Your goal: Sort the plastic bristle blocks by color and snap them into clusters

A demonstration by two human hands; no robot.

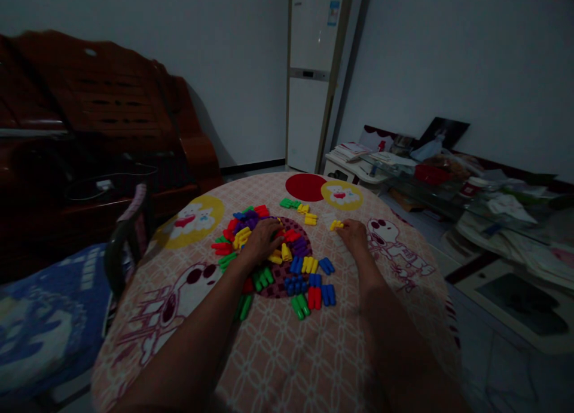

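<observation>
My right hand (354,236) is at the right of the pile, its fingertips pinched on a small yellow plastic block (336,225) made of rounded pegs. My left hand (263,241) lies over the heap of coloured plastic blocks (242,236), fingers curled down among red and yellow ones; what they grip is hidden. Yellow blocks (310,220) and a green block (290,204) lie beyond the hands. Nearer to me are blue blocks (296,286), a red block (314,298) and a green block (300,307).
A patterned cloth with cartoon figures covers the round table (287,359). A chair (123,251) stands at its left, near a wooden bench (112,114). On the right, a cluttered glass-topped cabinet (430,192) runs along the wall. A tall white appliance (311,114) stands behind.
</observation>
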